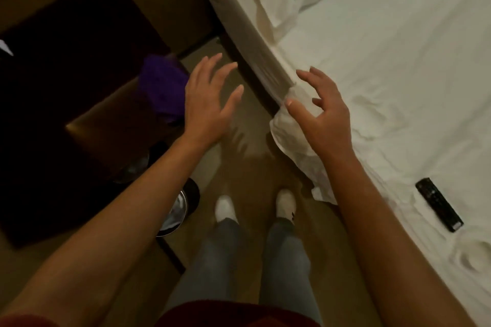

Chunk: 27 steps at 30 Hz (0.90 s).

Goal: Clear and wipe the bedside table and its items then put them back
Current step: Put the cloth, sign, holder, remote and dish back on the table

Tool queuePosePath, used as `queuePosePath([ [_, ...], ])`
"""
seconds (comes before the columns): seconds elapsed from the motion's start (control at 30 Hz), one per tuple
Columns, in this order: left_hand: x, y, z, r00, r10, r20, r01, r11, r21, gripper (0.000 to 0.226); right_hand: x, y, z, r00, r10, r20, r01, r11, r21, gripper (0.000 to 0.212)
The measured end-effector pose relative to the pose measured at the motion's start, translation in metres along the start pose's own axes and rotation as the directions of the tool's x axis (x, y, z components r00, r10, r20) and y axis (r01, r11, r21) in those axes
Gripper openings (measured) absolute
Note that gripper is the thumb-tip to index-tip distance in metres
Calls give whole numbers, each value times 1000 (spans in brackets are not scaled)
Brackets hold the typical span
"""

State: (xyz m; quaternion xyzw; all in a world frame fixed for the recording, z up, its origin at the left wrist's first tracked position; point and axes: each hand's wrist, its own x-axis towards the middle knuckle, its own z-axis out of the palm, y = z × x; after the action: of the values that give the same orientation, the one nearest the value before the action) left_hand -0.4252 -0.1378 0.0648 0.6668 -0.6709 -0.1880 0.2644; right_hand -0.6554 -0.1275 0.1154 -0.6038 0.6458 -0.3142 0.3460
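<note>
The dark wooden bedside table (66, 61) stands at the left. A purple cloth (162, 87) lies at its near right corner. My left hand (210, 98) hovers just right of the cloth with fingers spread, holding nothing. My right hand (318, 109) hangs open over the bed's edge, above a crumpled white tissue (289, 141) that drapes down the side of the mattress. A black remote control (438, 204) lies on the white bed sheet (398, 61) at the right.
A round metal bin (178, 210) stands on the floor by the table's lower shelf. Something glassy (132, 167) sits in the table's dark lower part. My feet in white socks (225, 207) stand on the beige floor between table and bed.
</note>
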Motion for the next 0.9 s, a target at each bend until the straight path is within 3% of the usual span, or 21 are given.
queuePosePath([
  [0.2,-13,97,83,969,188,158,-194,981,19,50,-44,77,-86,975,157,-156,-142,984,106,50],
  [0.47,-48,243,206,897,341,279,-342,939,-49,49,-113,190,-211,932,284,-226,-260,957,132,53],
  [0.7,-104,365,313,754,466,463,-477,873,-101,52,-182,288,-316,827,440,-350,-409,898,163,50],
  [0.9,-142,414,367,628,502,595,-559,823,-103,53,-228,348,-371,731,538,-420,-492,842,224,49],
])
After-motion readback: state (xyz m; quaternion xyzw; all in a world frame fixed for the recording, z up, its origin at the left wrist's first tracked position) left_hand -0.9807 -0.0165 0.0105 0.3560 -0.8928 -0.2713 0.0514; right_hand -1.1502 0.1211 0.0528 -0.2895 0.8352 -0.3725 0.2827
